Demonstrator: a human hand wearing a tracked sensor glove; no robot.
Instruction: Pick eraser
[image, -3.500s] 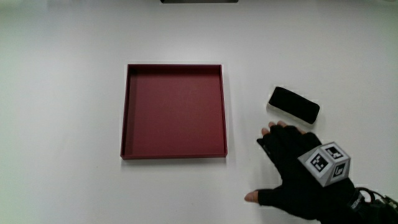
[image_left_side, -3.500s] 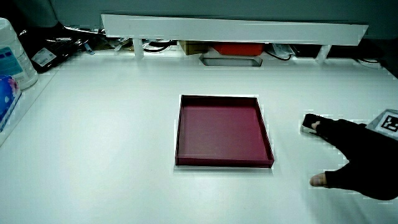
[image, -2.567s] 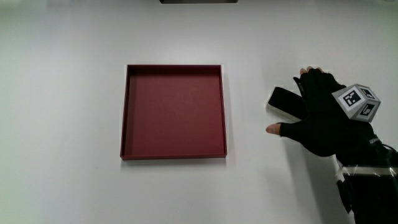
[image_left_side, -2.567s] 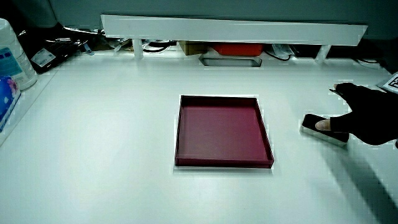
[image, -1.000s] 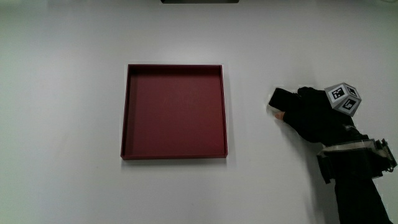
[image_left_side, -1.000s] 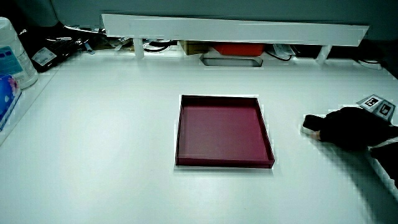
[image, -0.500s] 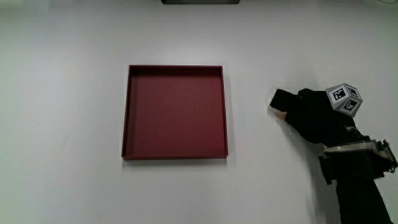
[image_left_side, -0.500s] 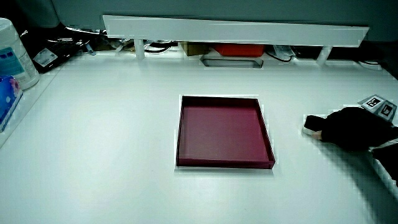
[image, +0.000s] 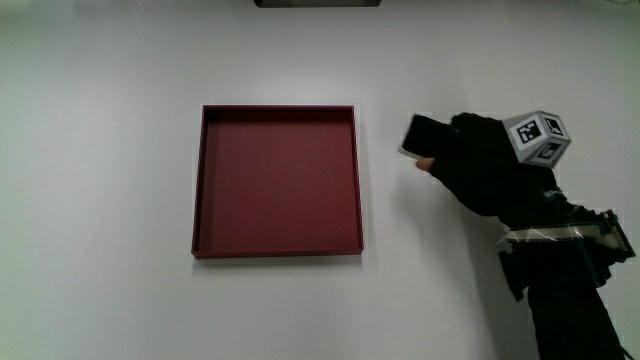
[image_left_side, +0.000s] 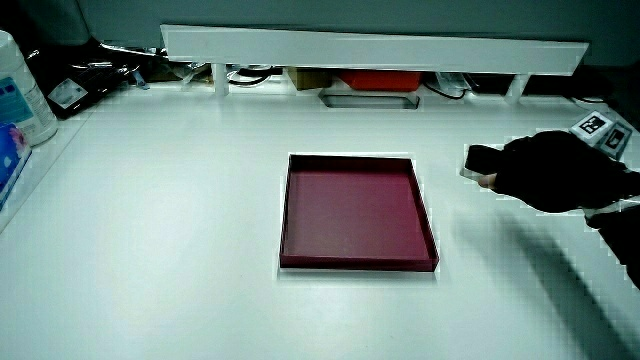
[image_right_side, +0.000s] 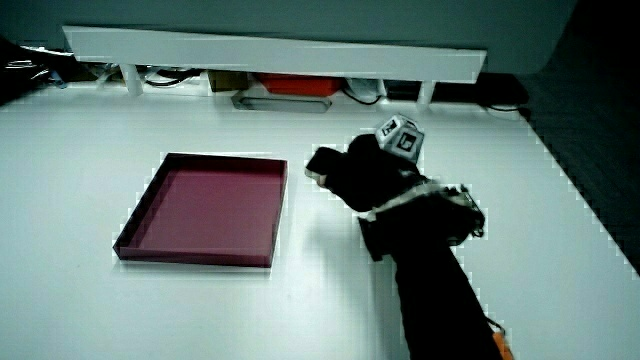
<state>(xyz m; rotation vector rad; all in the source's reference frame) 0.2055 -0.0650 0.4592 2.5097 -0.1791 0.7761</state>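
The eraser (image: 424, 133) is a flat black block with a pale underside, and the gloved hand (image: 470, 165) is shut on it. The hand carries it lifted off the table, close beside the dark red tray (image: 199, 180). In both side views the eraser (image_left_side: 482, 158) (image_right_side: 322, 161) sticks out of the hand (image_left_side: 540, 170) (image_right_side: 368, 178) toward the tray (image_left_side: 433, 240) (image_right_side: 197, 262). Most of the eraser is hidden inside the fist. The patterned cube (image: 540, 137) sits on the hand's back, and the forearm runs back toward the person.
The tray is shallow, square and holds nothing. A low white partition (image_left_side: 370, 45) runs along the table's edge farthest from the person, with cables and a red item under it. A white bottle (image_left_side: 22, 85) stands at the table's edge in a side view.
The hand closed on the eraser where it lay, then lifted it off the table and carried it closer to the tray.
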